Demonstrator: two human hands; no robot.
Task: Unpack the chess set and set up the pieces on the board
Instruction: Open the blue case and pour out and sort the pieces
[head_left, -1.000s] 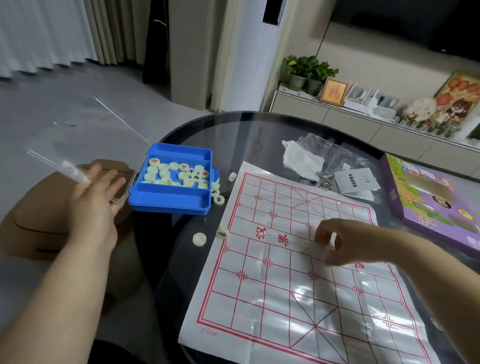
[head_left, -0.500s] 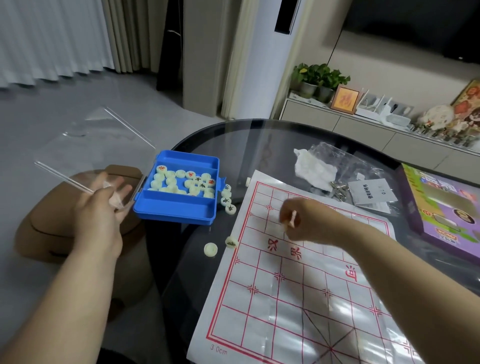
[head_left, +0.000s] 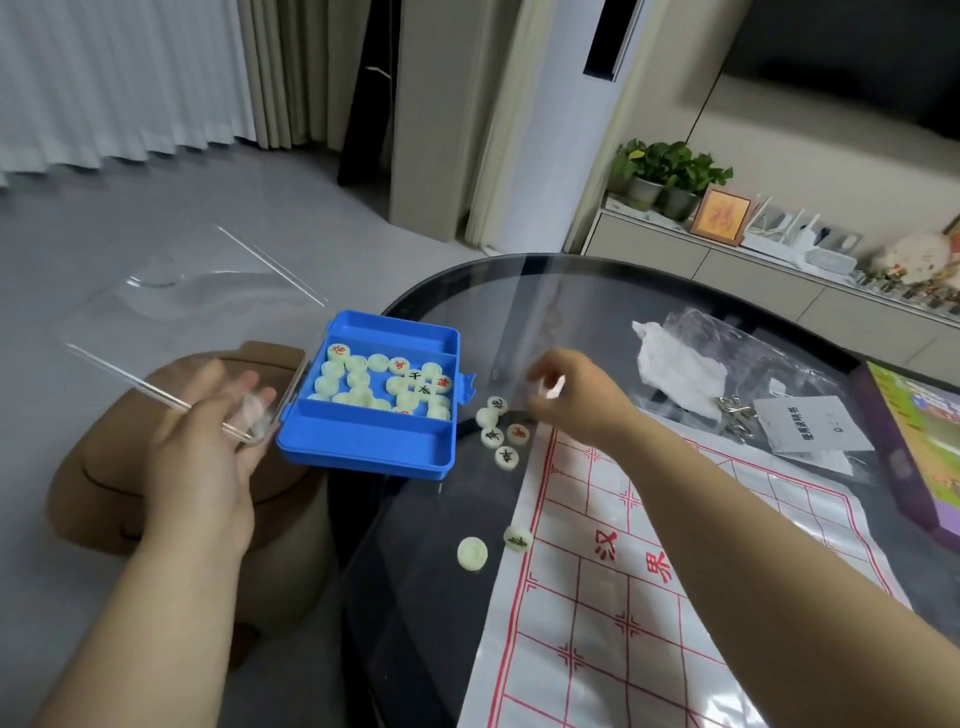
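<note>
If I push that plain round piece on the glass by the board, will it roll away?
Probably slides, not rolls: the piece lies flat, a squat disc. The glass table looks glossy, so it could skid far. Being small, it's likely light.

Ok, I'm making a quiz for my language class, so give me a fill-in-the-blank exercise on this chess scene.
1. Most chess pieces lie in a ___ box.
2. The left hand supports the box's clear ___.
3. The board has ___ grid lines.
4. The purple game box lies on the board's ___ side.
Missing: blue; lid; red; right.
</note>
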